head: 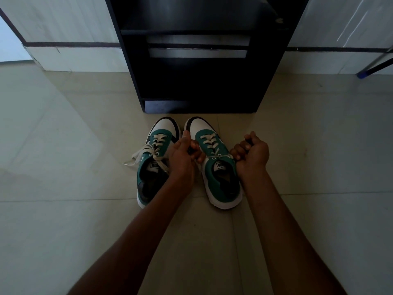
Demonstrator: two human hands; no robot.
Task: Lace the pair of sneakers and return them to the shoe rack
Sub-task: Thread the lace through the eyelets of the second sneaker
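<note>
While both hands tug laces, the dark rack (204,81) stands beyond the sneakers (214,162).

Two sneakers (157,160) stand on the floor, one just left of the left hand (182,156) and the other between the two hands. Two hands are in view, the left and the right hand (253,154), each closed around one end of a lace. Two laces show: one threaded through each sneaker, with the loose ends of the far-left one trailing away from the left hand. One dark shoe rack (202,60) stands beyond both hands, just past the sneaker toes.
</note>
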